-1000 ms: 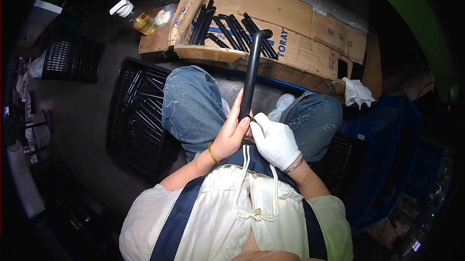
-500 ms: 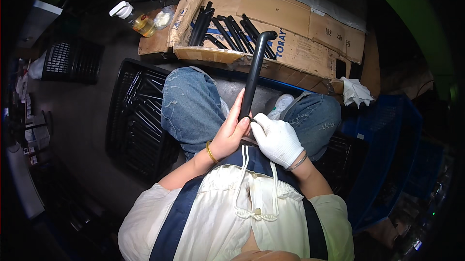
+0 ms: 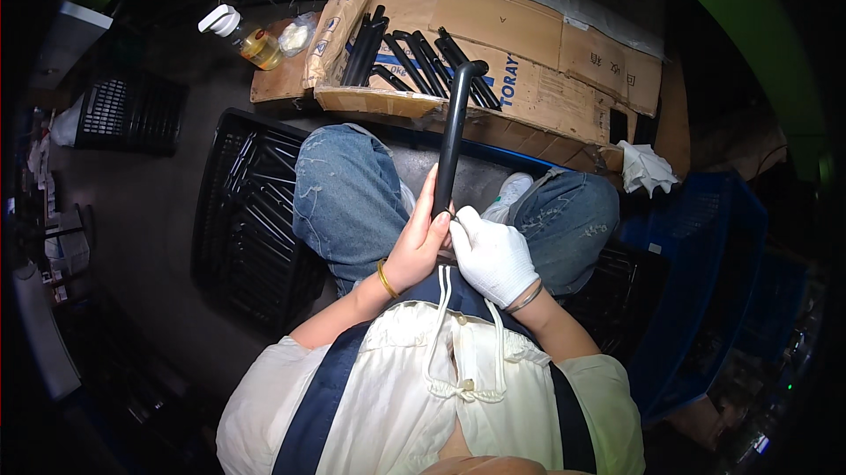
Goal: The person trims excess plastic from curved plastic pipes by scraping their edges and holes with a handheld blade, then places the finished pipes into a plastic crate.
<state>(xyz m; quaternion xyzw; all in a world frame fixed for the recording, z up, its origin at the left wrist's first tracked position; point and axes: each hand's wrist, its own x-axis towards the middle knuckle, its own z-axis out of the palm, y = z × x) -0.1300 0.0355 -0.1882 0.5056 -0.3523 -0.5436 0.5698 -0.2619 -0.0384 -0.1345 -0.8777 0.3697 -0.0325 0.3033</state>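
Note:
A black plastic tube with a bent end (image 3: 455, 127) stands upright between my hands, its bend at the top and its lower end in my grasp. My bare left hand (image 3: 419, 233) is closed around its lower part, the fingers along its left side and the thumb in front. My right hand (image 3: 493, 256), in a white glove, pinches at the tube's bottom end; what lies between those fingertips is too hidden to make out. Beyond the tube, several similar black tubes (image 3: 423, 65) lie in an open cardboard box (image 3: 546, 100).
To the left, a black crate (image 3: 204, 228) holds many black tubes. A bottle with a white cap (image 3: 256, 45) and a plastic bag (image 3: 298, 34) sit beside the box. A crumpled white glove (image 3: 648, 168) hangs at the box's right corner, near blue crates (image 3: 683, 272).
The tube has tilted a little to the left and stands more upright, its bent top slightly lower. My gloved right hand has shifted slightly left, still at the tube's bottom end.

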